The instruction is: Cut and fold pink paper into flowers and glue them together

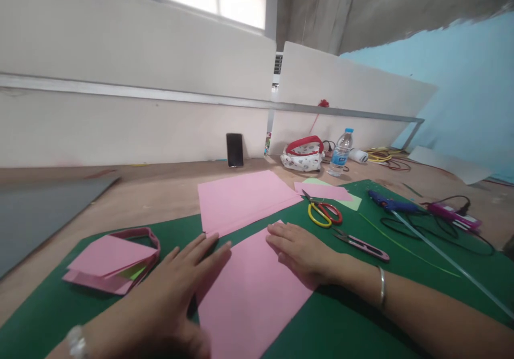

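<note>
A sheet of pink paper (257, 300) lies on the green cutting mat (341, 321) in front of me. My right hand (299, 249) rests on its upper right part, palm down with fingers stretched out. Over the sheet's left edge, my left hand (187, 281) is spread with its fingers apart, holding nothing; whether it touches the paper I cannot tell. Left of it sits a folded pink paper piece (114, 257) with a strap-like loop and a bit of green inside. Beyond both hands lies a stack of pink paper (244, 198).
Right of the sheet lie scissors (323, 213) with yellow and red handles, thread snips (363, 245) and a blue glue gun (393, 203) with its cable. Farther back stand a phone (235, 150), a fabric pouch (303, 155) and a water bottle (340, 155). A grey board (48, 209) lies at left.
</note>
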A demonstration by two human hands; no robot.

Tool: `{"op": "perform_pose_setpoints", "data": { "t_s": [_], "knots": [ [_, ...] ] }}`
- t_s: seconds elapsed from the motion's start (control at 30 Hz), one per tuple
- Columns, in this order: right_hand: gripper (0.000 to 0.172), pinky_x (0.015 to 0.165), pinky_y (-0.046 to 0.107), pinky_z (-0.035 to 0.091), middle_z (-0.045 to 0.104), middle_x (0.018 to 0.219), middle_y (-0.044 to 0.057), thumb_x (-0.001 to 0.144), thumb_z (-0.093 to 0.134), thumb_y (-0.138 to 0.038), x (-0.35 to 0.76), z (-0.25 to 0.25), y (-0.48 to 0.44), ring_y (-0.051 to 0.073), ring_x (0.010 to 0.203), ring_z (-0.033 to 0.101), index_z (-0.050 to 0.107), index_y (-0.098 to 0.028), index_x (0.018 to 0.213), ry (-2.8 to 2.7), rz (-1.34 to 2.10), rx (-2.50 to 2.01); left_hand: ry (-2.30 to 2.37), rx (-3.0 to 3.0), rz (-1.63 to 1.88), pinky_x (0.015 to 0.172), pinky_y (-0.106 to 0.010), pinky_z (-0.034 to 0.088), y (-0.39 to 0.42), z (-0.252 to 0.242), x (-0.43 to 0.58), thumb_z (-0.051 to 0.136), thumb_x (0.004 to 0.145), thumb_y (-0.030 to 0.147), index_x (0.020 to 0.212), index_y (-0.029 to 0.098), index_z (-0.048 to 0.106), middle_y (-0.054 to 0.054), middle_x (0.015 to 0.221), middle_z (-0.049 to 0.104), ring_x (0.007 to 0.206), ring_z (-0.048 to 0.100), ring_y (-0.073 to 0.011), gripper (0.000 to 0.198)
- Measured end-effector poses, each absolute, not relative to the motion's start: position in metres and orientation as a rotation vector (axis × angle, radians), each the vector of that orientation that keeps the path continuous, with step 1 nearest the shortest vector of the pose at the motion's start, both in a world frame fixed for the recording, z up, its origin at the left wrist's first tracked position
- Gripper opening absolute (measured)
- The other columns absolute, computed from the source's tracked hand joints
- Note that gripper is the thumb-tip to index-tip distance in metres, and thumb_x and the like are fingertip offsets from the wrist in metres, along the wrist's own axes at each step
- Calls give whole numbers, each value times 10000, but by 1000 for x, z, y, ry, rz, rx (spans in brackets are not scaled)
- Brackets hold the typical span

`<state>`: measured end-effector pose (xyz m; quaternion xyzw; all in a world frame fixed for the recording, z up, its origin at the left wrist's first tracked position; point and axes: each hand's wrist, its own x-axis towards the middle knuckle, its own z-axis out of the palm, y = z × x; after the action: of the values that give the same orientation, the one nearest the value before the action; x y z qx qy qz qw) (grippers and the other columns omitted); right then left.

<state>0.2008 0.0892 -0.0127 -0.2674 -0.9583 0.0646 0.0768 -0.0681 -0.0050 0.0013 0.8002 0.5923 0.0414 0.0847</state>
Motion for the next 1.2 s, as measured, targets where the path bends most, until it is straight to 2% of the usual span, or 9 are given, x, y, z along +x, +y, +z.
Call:
{"op": "perform_pose_setpoints", "data": {
  "t_s": [0.1, 0.3, 0.47, 0.63, 0.8, 0.87, 0.93, 1.07, 1.2],
  "knots": [
    [413, 1006, 400, 365, 425, 1386, 172, 850, 519, -191, 198, 4, 96, 264, 1254, 410, 502, -124, 1257, -2881, 216, -804, 1885, 2254, 276, 965, -489, 388, 2, 7, -65, 593, 739, 424, 1342, 147, 425, -181, 1341, 504, 1196, 476, -346, 684],
    [376, 756, 309, 443, 594, 1063, 113, 689, 706, -202, 173, 39, 133, 242, 958, 552, 612, -155, 1050, -3092, 345, -729, 1889, 2125, 394, 740, -400, 422, 2, 11, -50, 617, 685, 312, 1051, 152, 557, -87, 950, 577, 857, 556, -272, 404],
    [339, 517, 235, 346, 546, 743, -2, 551, 776, -246, 147, 43, 166, 149, 622, 488, 602, -153, 826, -3275, 492, -717, 1890, 2036, 459, 632, -334, 380, 0, 12, -52, 653, 631, 363, 885, 169, 555, -34, 830, 534, 750, 524, -238, 333],
    [279, 500, 225, 265, 420, 592, -67, 538, 752, -187, 149, 38, 167, 98, 548, 367, 474, -172, 565, -3288, 675, -662, 1876, 2000, 524, 641, -339, 367, 0, 12, -51, 691, 574, 352, 845, 175, 583, -33, 797, 543, 754, 512, -257, 341],
    [204, 535, 212, 277, 401, 619, -70, 604, 625, -75, 173, 53, 147, 97, 607, 372, 447, -175, 605, -3018, 795, -722, 1794, 1906, 699, 778, -346, 371, 1, 15, -49, 607, 673, 318, 944, 186, 627, -67, 946, 597, 914, 519, -268, 302],
    [172, 559, 212, 290, 419, 646, -61, 634, 611, -92, 183, 63, 137, 105, 642, 393, 460, -175, 648, -2864, 803, -787, 1752, 1812, 750, 701, -315, 387, 3, 18, -50, 500, 769, 348, 785, 197, 639, -37, 793, 618, 792, 547, -232, 206],
    [143, 569, 217, 297, 439, 665, -50, 671, 617, -145, 193, 69, 127, 114, 660, 411, 479, -174, 689, -2717, 818, -857, 1715, 1708, 810, 603, -285, 377, 5, 20, -51, 448, 805, 391, 643, 197, 595, -10, 650, 582, 658, 526, -195, 292],
    [128, 560, 222, 313, 489, 669, -29, 697, 643, -250, 210, 61, 119, 123, 647, 436, 551, -164, 727, -2518, 935, -962, 1656, 1524, 946, 534, -256, 365, 6, 21, -51, 486, 775, 437, 628, 181, 597, 2, 609, 559, 584, 483, -157, 315],
    [263, 507, 224, 334, 498, 628, -13, 839, 450, -386, 218, 33, 124, 111, 550, 437, 541, -162, 738, -2270, 1093, -1058, 1665, 1358, 1032, 494, -243, 341, 7, 19, -49, 557, 715, 447, 624, 158, 638, 9, 561, 545, 533, 450, -133, 313]
  ]
}}
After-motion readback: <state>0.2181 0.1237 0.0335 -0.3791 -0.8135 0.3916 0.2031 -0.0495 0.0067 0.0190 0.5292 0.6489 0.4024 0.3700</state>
